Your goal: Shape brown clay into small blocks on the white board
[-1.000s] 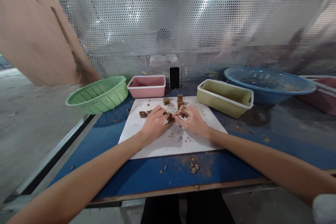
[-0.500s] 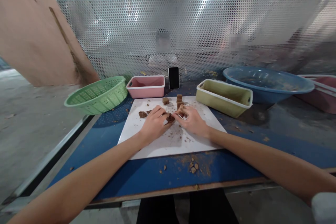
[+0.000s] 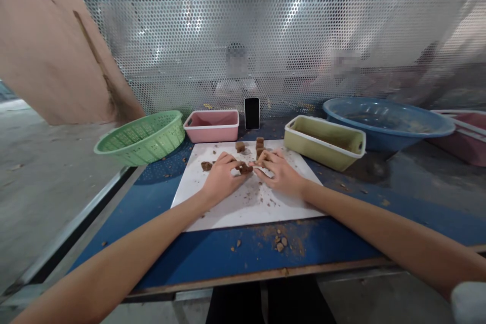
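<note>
Fingers on my right hand (image 3: 283, 174) have spread a bit since the last frame. Left hand (image 3: 223, 178) has the brown lump (image 3: 245, 168) pinched; right's at its edge, can't tell if gripping. Looks like close fingerwork, so that left pinch needs to be steady.

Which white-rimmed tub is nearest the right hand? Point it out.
The yellow-green tub, beside the blue basin. The pink tub by the smartphone and the far-right pink one sit farther from the right hand.
</note>
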Demonstrator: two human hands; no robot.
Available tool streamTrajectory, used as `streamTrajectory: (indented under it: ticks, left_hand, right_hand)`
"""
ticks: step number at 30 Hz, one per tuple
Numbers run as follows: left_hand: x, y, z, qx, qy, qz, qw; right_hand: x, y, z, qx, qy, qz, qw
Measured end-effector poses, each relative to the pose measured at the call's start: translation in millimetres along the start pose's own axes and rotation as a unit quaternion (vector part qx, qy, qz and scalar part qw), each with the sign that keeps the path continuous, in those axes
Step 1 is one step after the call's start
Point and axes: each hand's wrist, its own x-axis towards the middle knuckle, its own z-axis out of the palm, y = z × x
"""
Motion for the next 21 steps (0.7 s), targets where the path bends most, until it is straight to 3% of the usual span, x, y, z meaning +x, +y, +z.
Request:
streamTrajectory:
  ticks: [4, 17, 21]
  left_hand:
    - [0.1, -4.8, 2.0, -0.037, 0.008, -0.058, 0.998]
    - [1.1, -6.2, 0.2, -0.038, -0.033, -0.136, 0.989]
    - [1.6, -5.0, -0.9, -0.028, -0.037, -0.144, 0.989]
  right_hand:
    - [-2.0, 6.6, -2.0, -0.050, -0.038, -0.040, 0.997]
    - [0.2, 6.2, 4.5, -0.078, -0.099, -0.069, 0.990]
    - [-2.3, 6.4, 4.7, -0.055, -0.079, -0.046, 0.994]
